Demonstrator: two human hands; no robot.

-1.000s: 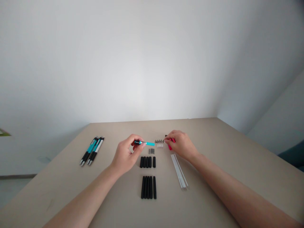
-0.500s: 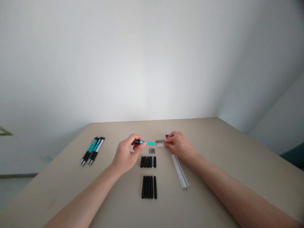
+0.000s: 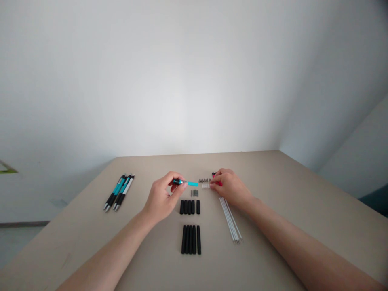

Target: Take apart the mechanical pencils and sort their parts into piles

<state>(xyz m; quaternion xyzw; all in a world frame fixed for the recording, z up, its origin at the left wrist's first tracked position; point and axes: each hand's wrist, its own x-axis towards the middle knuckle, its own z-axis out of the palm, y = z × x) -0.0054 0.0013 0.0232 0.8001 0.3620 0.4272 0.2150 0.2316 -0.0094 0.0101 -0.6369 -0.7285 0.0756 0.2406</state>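
My left hand (image 3: pixel 163 197) pinches a teal pen barrel (image 3: pixel 192 184) with a black upper part, held almost level above the table. My right hand (image 3: pixel 228 186) reaches down at the right end of a row of small clear plastic pieces (image 3: pixel 205 186), thumb and fingertips closed together. What lies between those fingertips is too small to make out. Pink pen barrels (image 3: pixel 214 175) with black ends are mostly hidden behind the right hand. A row of dark grey pen tips (image 3: pixel 204 180) lies just beyond the clear pieces. Several small metal springs (image 3: pixel 195 193) lie nearer to me.
Short black grips (image 3: pixel 189 207) and longer black tubes (image 3: pixel 189 239) lie in rows at the middle. White ink refills (image 3: pixel 230 220) lie below my right wrist. Several whole pens (image 3: pixel 119 192) rest at the left. A white wall (image 3: pixel 194 81) rises behind the table (image 3: pixel 145 258).
Almost nothing differs. Both hands keep their place and hold; the whole view has shifted very slightly.
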